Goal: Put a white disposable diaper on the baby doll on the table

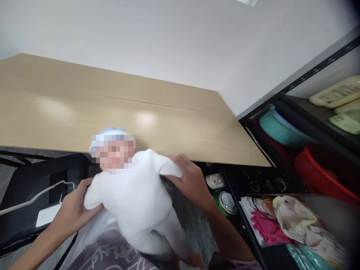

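- A baby doll in a white one-piece suit and a pale blue cap is held up between both hands, in front of the near edge of the counter; its head points toward the counter, its legs toward the person; the face is blurred out.
- The left hand grips the doll's arm on the left side — fingers curled around the white sleeve.
- The right hand clasps the doll's other arm at the shoulder, fingers wrapped over the white fabric.
- The counter is light wood and runs along a white wall.
- Left of the doll, a black chair with a white cable lying across it.
- On the right, a black metal shelf; it holds a teal basin, a red basin and crumpled packets lower down.
- Just right of the right hand, a green can — near the shelf's foot.
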Demonstrator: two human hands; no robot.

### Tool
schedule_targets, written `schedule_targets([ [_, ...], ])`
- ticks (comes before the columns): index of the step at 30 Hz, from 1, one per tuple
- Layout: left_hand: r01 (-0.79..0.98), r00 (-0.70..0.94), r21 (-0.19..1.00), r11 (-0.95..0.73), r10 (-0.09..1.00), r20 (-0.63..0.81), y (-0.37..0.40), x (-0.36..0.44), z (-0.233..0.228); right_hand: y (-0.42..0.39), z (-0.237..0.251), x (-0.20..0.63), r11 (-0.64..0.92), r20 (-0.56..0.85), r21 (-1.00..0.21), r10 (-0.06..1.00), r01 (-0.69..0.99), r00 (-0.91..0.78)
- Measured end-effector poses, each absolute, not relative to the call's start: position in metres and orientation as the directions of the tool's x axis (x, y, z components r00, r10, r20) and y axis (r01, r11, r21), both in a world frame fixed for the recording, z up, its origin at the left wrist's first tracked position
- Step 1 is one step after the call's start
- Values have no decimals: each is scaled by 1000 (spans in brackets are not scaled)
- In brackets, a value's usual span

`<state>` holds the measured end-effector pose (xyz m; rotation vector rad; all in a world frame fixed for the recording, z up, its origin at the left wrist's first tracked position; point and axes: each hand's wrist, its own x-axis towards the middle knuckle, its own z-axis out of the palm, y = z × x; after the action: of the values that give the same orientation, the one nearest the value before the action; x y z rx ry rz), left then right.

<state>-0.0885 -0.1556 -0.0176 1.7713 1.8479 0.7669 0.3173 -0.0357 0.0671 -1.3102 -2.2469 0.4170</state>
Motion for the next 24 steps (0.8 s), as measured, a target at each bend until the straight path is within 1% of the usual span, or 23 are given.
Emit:
schedule_targets([
  [2,804,15,594,-37,999,42,-119,-81,5,-26,56,328,400,277,-518,915,756,-294],
  [4,855,91,509,-99,995,40,-79,-71,22,-10,41,333,339,290,-538,934,772,-209],
  [6,880,155,450,-150,988,27,-41,-63,31,8,26,336,306,296,-543,941,782,-162],
  [9,887,204,415,-204,978,45,6,-61,31,36,8,337,282,304,-524,943,804,-133],
  [11,893,194,401,-204,979,64,31,-67,26,54,-1,337,283,321,-504,939,816,-127],
  [15,934,103,333,-131,989,102,70,-82,20,90,-10,333,292,331,-454,932,842,-145],
  [21,969,84,209,-129,974,208,122,-90,14,155,-20,317,315,292,-366,932,876,-213],
  [24,982,44,164,-91,961,272,151,-91,6,189,-26,310,319,310,-316,925,893,-221],
])
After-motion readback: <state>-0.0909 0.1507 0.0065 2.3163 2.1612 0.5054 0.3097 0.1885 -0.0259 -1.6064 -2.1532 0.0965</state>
